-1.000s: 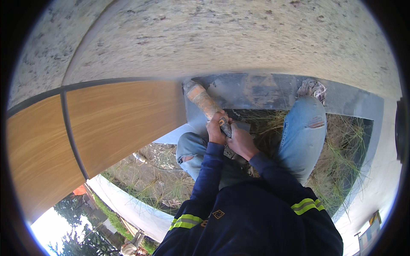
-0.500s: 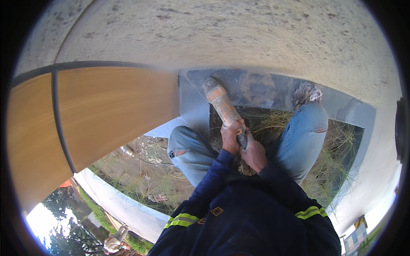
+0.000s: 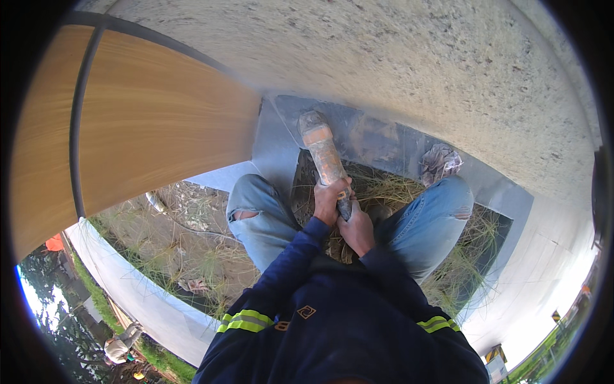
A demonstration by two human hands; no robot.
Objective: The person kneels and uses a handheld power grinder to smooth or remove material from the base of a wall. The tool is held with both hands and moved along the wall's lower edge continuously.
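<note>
Along the grey ledge [image 3: 374,133] I have a passage between the head of the power tool [image 3: 326,159] and the crumpled wad [image 3: 441,163] toward the right corner. The speckled wall [image 3: 384,57] closes off the ledge's far edge, and the wood-grained panel [image 3: 160,121] blocks me at its left end. Below the near edge, the left knee [image 3: 251,194] and right knee [image 3: 451,198] flank the left hand [image 3: 327,200] and right hand [image 3: 357,230], so I get sideways room only between them, over the grass [image 3: 382,182]; the wad sits just beside the right knee.
</note>
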